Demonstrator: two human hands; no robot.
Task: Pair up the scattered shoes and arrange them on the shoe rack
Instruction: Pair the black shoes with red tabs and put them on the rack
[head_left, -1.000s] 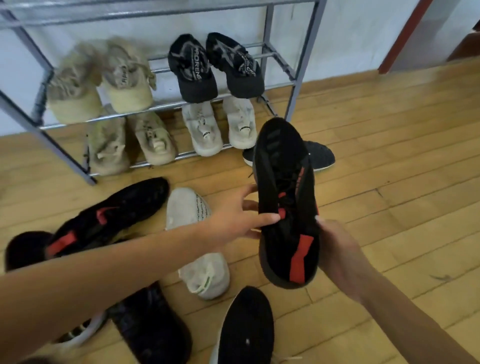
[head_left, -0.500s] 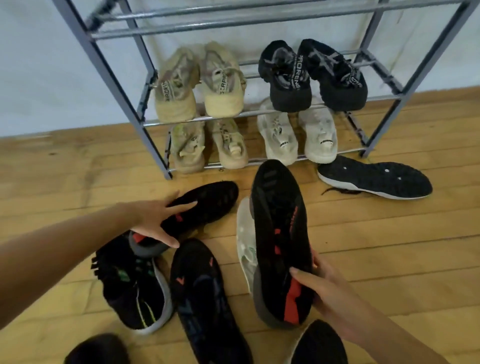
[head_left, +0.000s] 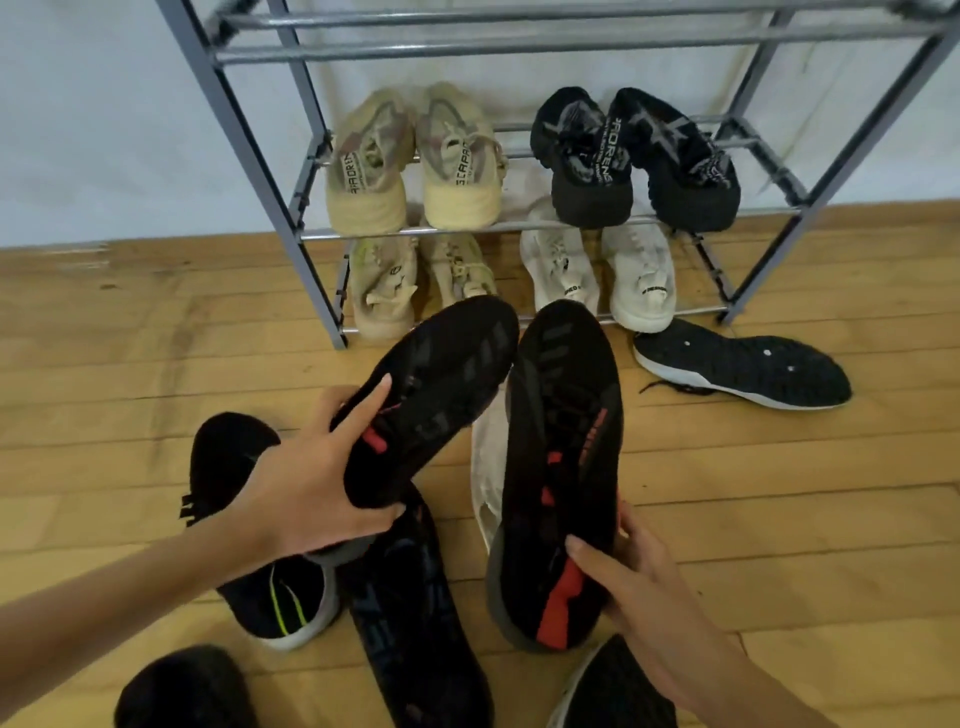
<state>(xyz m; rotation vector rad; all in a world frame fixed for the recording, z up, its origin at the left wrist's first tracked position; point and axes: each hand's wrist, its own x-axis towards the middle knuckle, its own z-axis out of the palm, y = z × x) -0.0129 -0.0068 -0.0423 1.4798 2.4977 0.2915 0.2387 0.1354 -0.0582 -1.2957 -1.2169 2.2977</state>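
Two matching black shoes with red marks are held sole-up in front of the grey metal shoe rack (head_left: 283, 202). My left hand (head_left: 311, 478) grips the heel end of the left black-and-red shoe (head_left: 441, 384), lifted off the floor and tilted. My right hand (head_left: 639, 587) holds the heel of the right black-and-red shoe (head_left: 563, 447), toe pointing at the rack. The rack's two lower shelves carry tan shoes (head_left: 410, 161), black shoes (head_left: 634, 156), beige shoes (head_left: 384, 286) and white shoes (head_left: 602, 270), each as a pair.
Loose on the wooden floor lie a black shoe with a white sole edge (head_left: 743, 364) at the right, a black shoe with a yellow-green stripe (head_left: 260, 587), a dark sole-up shoe (head_left: 415, 623), a white shoe (head_left: 488, 467) behind the held one, and black shoes at the bottom edge (head_left: 618, 686).
My left hand let go of the first shoe, reached left to the matching shoe on the floor, and now has it lifted beside the one in my right hand.
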